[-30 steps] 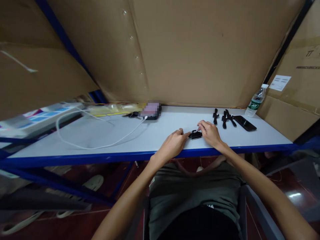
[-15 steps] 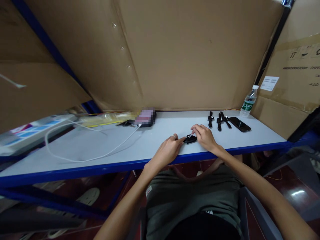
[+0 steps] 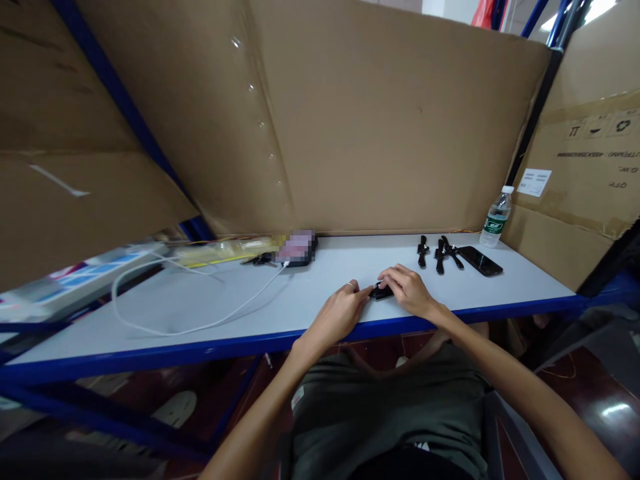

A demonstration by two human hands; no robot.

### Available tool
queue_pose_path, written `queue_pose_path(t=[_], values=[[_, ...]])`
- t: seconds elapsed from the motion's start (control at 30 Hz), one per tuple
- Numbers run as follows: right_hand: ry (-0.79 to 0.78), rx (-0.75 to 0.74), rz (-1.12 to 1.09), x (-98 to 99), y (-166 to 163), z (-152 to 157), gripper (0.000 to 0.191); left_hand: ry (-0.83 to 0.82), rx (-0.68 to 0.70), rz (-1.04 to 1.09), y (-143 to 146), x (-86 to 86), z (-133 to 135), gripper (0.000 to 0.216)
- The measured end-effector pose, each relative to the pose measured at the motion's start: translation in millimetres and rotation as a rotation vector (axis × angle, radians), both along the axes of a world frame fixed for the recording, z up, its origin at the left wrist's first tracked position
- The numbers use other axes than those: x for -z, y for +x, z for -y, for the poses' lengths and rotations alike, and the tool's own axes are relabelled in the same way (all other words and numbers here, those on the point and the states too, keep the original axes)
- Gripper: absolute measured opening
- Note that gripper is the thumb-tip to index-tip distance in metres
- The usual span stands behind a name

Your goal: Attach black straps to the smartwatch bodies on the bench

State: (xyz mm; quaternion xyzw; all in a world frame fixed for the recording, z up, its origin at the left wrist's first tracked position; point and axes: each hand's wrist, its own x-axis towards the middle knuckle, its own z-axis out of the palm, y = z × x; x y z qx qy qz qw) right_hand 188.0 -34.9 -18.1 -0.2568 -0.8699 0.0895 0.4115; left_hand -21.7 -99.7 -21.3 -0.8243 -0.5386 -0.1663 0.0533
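Observation:
A small black device [image 3: 380,291] lies on the white bench [image 3: 310,293] near its blue front edge. My left hand [image 3: 341,312], with a ring on one finger, pinches the device's left end. My right hand [image 3: 409,290] covers its right side with curled fingers pressed on top. Most of the device is hidden under my right fingers.
Several black straps [image 3: 439,252] and a black phone [image 3: 480,261] lie at the back right beside a water bottle [image 3: 496,217]. A second phone [image 3: 299,250] with a white cable [image 3: 200,320] sits at the back left. Cardboard sheets [image 3: 380,120] wall in the bench.
My right hand has closed further over the small black device, hiding more of it. The view has tilted up a little; both hands stay on the device.

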Motion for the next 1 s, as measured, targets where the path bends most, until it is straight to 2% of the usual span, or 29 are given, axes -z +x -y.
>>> queue_pose_path(t=[0.1,0.3,0.47,0.67,0.83,1.0], values=[[0.013,-0.007,0.013,-2.3,0.8,2.0,0.024,-0.011,-0.008,-0.004,0.2,-1.0,0.5,0.043],[-0.029,0.153,0.059,-6.1,-0.3,4.4,0.027,-0.015,-0.015,0.007,-0.6,-0.4,2.5,0.044],[-0.037,0.026,0.096,-6.2,-2.6,6.0,0.028,-0.024,-0.016,-0.002,-0.4,-3.0,4.4,0.043],[-0.006,0.138,0.065,-5.5,-3.0,4.6,0.028,-0.023,-0.031,-0.018,0.1,-2.2,3.9,0.043],[-0.016,0.013,0.064,-6.9,-1.4,7.5,0.029,-0.018,-0.027,-0.007,0.2,-1.7,3.3,0.042],[-0.029,0.044,0.012,-7.0,-1.6,6.0,0.028,-0.030,-0.038,-0.014,-0.4,-1.6,3.1,0.042]])
